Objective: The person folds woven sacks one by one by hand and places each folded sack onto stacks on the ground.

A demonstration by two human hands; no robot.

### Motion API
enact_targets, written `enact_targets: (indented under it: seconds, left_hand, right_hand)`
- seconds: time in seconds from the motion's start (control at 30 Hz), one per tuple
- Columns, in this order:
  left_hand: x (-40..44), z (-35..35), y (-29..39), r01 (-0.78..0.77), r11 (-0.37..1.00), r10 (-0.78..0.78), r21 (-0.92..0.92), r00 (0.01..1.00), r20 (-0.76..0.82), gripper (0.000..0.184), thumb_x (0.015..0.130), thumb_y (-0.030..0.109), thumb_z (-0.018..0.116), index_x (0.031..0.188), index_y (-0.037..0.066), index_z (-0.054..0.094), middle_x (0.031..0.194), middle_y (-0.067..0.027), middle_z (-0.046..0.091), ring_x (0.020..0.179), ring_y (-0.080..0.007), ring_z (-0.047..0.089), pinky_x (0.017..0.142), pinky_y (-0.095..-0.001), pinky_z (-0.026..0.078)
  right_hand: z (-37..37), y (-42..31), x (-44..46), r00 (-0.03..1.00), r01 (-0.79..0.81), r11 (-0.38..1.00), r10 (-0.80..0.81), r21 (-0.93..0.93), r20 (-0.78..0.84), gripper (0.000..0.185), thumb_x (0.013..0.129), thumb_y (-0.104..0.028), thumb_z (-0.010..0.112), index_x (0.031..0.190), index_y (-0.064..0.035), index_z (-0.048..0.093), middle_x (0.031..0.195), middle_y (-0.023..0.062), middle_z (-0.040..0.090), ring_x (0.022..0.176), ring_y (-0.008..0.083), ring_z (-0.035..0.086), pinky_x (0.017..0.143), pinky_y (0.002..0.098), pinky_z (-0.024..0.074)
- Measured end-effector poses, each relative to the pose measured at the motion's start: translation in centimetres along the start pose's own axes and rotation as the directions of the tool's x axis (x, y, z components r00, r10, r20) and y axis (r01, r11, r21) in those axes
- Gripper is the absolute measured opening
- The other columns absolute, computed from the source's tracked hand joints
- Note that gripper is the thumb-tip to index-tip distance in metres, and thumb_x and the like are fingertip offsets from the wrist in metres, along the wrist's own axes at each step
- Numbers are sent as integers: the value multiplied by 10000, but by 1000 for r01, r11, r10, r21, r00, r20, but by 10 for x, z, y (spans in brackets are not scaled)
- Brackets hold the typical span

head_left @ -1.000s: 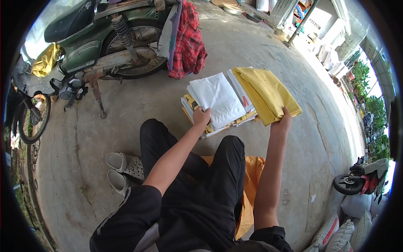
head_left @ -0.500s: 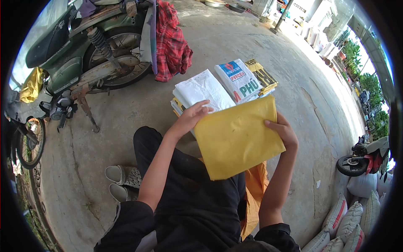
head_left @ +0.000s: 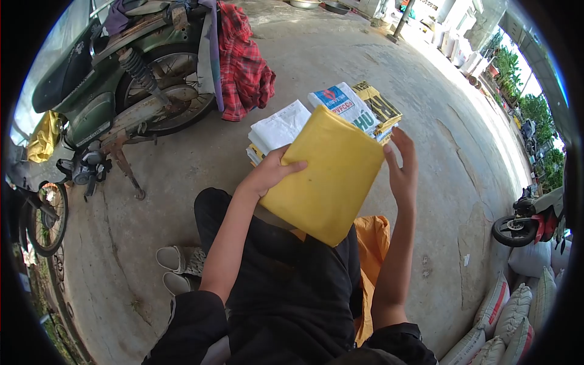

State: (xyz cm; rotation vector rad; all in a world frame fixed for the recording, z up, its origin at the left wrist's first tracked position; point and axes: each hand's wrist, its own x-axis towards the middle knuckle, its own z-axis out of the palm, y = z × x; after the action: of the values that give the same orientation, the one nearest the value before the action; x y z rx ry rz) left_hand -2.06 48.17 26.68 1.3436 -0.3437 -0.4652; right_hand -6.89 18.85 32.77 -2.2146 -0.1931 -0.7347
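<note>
A folded yellow plastic sack (head_left: 328, 176) is held tilted above my lap. My left hand (head_left: 272, 173) grips its left edge, thumb on top and fingers underneath. At its right corner, my right hand (head_left: 402, 159) has its thumb and fingers apart; whether it touches the edge is hard to tell. Behind the yellow sack lie two stacks of folded sacks on the floor. A white sack (head_left: 280, 126) tops the left stack. A printed white, blue and red sack (head_left: 345, 104) and a yellow one with black letters (head_left: 378, 104) top the right stack.
Orange sack material (head_left: 372, 243) lies beside my right leg. A green motorbike (head_left: 115, 97) with a red plaid shirt (head_left: 243, 67) stands at the left. Grey shoes (head_left: 176, 260) sit by my left leg. Filled sacks (head_left: 514, 310) and another motorbike (head_left: 523, 225) are at the right.
The yellow sack has turned so its far corner points up and left. My right hand has let go of its flat side and opened; my left hand now has its thumb over the sack.
</note>
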Motion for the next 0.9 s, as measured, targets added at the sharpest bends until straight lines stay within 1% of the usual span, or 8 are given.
enact_targets:
  seconds: [0.13, 0.17, 0.27, 0.33, 0.53, 0.6, 0.7, 0.9]
  left_hand:
    - [44, -16, -14, -96, 901, -45, -423, 949, -312, 444, 912, 162, 694, 1277, -34, 534, 1169, -112, 656, 990, -191, 675, 830, -319, 552]
    - [61, -22, -29, -94, 901, -46, -424, 950, -309, 444, 912, 162, 694, 1277, -34, 534, 1169, -112, 656, 990, -191, 675, 830, -319, 552]
    - [100, -35, -100, -90, 976, -68, -197, 739, -670, 438, 897, 136, 697, 1265, -29, 525, 1195, -138, 645, 1020, -224, 666, 840, -337, 542]
    - [111, -33, -132, 149, 988, -118, -39, 569, -814, 456, 876, 112, 708, 1266, -28, 518, 1206, -153, 637, 1058, -248, 648, 875, -348, 523]
    - [103, -40, -130, 76, 994, -106, -74, 692, -714, 490, 846, 89, 729, 1265, -33, 506, 1197, -156, 638, 1059, -250, 646, 886, -349, 520]
    - [104, -44, -128, 80, 995, -103, -66, 738, -666, 493, 842, 85, 731, 1264, -33, 505, 1196, -156, 638, 1049, -248, 650, 879, -349, 524]
    - [108, -45, -135, 92, 995, -47, 34, 754, -656, 503, 824, 80, 744, 1248, -40, 501, 1183, -160, 640, 1032, -248, 656, 866, -345, 530]
    - [90, -19, -106, 203, 973, -26, 107, 559, -828, 735, 814, 280, 755, 1353, -13, 351, 1292, -274, 546, 1170, -397, 579, 985, -433, 462]
  right_hand:
    - [-9, 29, -13, 944, -171, 980, 193, 104, -267, 431, 985, -297, 605, 1303, -17, 528, 1303, 178, 618, 1242, 282, 575, 1028, 421, 439]
    - [-8, 34, -21, 924, -229, 966, 254, 119, -285, 424, 988, -306, 598, 1293, -18, 536, 1285, 179, 631, 1229, 282, 586, 1020, 419, 446]
    - [3, 51, -46, 892, -340, 932, 362, 124, -269, 409, 991, -312, 588, 1276, -21, 551, 1256, 183, 648, 1205, 282, 605, 1007, 418, 459]
    - [15, 62, -61, 883, -388, 915, 404, 111, -240, 399, 992, -309, 586, 1269, -23, 558, 1245, 185, 654, 1193, 283, 614, 1001, 418, 465]
    - [56, 43, -74, 922, -381, 923, 374, -61, -99, 381, 980, -287, 597, 1249, -18, 587, 1242, 202, 650, 1165, 325, 627, 984, 419, 476]
    - [78, 36, -62, 917, -396, 917, 393, -38, -75, 399, 962, -298, 614, 1251, -24, 596, 1309, 202, 608, 1233, 371, 569, 1042, 454, 422]
    - [123, 34, -32, 993, -101, 958, 116, -268, 37, 516, 950, -401, 593, 1349, -77, 549, 1486, 163, 448, 1402, 393, 357, 1143, 554, 233]
    - [235, 56, 2, 901, -11, 888, 208, -459, 381, 677, 956, -616, 397, 1502, -216, 397, 1610, 105, 249, 1489, 439, 87, 1089, 745, -33]
